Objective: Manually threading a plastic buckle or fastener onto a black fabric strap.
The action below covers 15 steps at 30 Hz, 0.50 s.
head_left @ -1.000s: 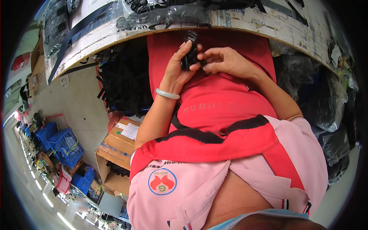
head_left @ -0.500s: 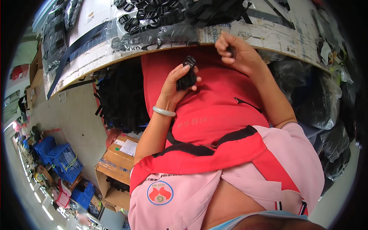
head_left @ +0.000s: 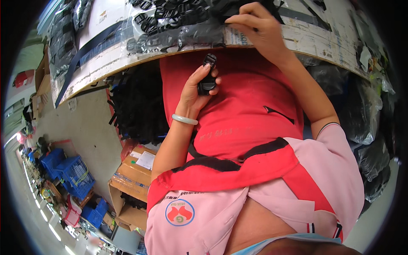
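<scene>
My left hand (head_left: 197, 87) is wrapped round a black plastic buckle (head_left: 209, 61), held upright in front of the red apron (head_left: 250, 106). The thumb presses on its side, and a wider black part shows below in the palm. Over the front of the table, my right hand (head_left: 261, 32) has its fingers bent and drawn together, beside black straps (head_left: 227, 10). A small dark patch shows between those fingers, but what they hold cannot be made out. A pile of black buckles (head_left: 170, 15) lies on the table to the left of the right hand.
The worn white table (head_left: 110, 53) has a curved-looking front edge before me. Clear bags of black pieces (head_left: 61, 46) lie at its left. Full plastic bags (head_left: 357, 114) hang or stand at the right. A cardboard box (head_left: 131, 176) and blue crates (head_left: 74, 174) are on the left.
My right hand has moved up from the table's edge to the black straps. My left hand stays in front of the apron, with the buckle turned slightly so more of it shows.
</scene>
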### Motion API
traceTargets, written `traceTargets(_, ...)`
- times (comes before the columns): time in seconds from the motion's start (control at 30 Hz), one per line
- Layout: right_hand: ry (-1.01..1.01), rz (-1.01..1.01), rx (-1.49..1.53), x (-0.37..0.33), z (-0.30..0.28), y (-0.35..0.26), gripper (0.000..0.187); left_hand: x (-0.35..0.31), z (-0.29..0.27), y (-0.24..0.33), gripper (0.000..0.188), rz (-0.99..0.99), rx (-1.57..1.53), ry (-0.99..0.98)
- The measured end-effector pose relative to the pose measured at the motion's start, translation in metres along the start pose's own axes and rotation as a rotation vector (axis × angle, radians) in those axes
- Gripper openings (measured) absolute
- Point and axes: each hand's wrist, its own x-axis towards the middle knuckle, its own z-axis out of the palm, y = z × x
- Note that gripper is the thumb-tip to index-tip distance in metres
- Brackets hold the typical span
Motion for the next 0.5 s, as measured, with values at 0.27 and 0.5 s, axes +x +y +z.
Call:
traceTargets(0.27,-0.246,0.44,0.743,-0.02,-0.003,-0.092,0.015,-0.008,0.009,0.0,0.014,0.181,0.08,0.116)
traceTargets(0.5,-0.286,0.889,1.192,-0.044,0.046,-0.057,0.02,-0.018,0.023,-0.008,0.017,0.346,0.578,0.253)
